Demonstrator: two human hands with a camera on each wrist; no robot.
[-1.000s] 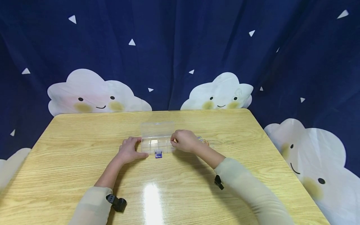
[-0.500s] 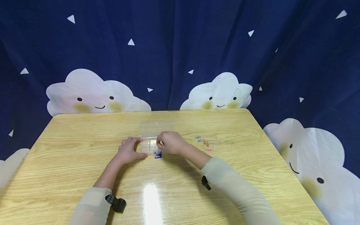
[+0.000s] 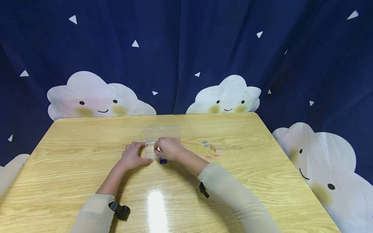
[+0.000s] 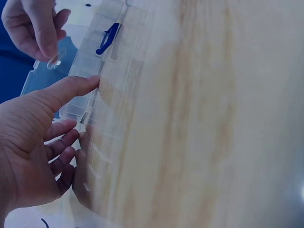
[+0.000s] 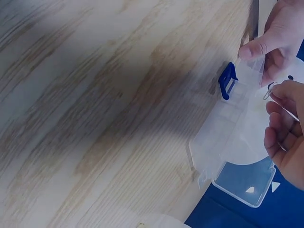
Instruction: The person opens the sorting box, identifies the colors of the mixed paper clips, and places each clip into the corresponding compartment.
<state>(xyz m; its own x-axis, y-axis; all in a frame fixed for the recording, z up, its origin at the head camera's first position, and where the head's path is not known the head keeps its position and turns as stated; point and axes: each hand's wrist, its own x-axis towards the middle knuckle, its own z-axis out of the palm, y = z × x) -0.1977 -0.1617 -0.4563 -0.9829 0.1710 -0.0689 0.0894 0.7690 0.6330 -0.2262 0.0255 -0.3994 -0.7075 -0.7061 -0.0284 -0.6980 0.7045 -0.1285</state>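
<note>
My right hand (image 3: pixel 169 149) has a paper clip (image 5: pixel 269 91) pinched between thumb and fingertips; looks pale, true color hard to call. It's over the left half of the clear plastic box (image 5: pixel 213 135); can't tell how far above the compartments. My left hand (image 3: pixel 132 156) is at the box's left end, thumb and fingers spread wide: thumb on the front edge, index finger near the back left corner, other fingers loosely bent beside the end wall. Box lies flat, lid (image 3: pixel 160 132) swung up along the far side, blue latch (image 5: pixel 228 81) at mid-front. My right hand hides much of the box's right half in the head view. Loose clips sit on the wooden table (image 3: pixel 233 187), right of the box and well apart from it: two blue clips (image 3: pixel 207 145), two yellow clips (image 3: pixel 205 150), two orange clips (image 3: pixel 214 149), one white clip (image 3: pixel 219 151), two pink clips (image 3: pixel 216 155). Cream sleeves (image 3: pixel 230 191) on both arms, black camera (image 3: pixel 123 213) at each wrist. Navy curtain (image 3: pixel 163 48) behind, printed with smiling clouds (image 3: pixel 99 94) and white triangles (image 3: pixel 135 44).
</note>
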